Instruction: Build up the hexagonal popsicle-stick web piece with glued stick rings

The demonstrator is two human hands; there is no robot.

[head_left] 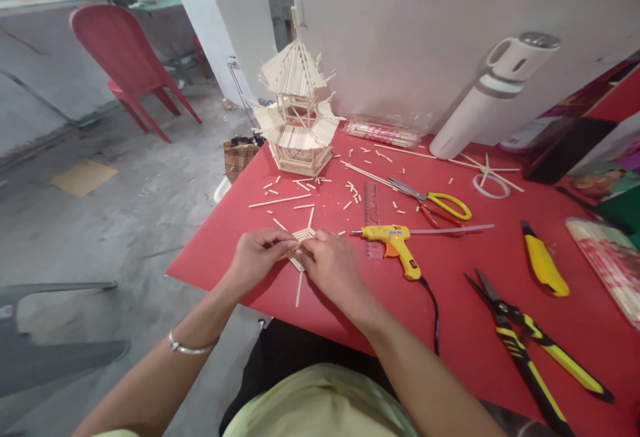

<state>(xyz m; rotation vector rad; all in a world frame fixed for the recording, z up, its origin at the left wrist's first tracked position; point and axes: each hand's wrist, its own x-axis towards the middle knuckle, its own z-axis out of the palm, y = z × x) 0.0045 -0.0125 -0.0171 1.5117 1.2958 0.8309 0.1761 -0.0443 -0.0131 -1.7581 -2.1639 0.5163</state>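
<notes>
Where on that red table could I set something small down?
Bare patches of the table lie between the black cord and the large shears, and left of the left hand. It's crowded around the stick tower, ruler and scissors, with loose sticks scattered about.

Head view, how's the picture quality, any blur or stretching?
Head view: the glue gun looks fairly crisp; head view: the red chair looks soft; head view: the white bottle leans outward, probably from wide-lens stretching.
</notes>
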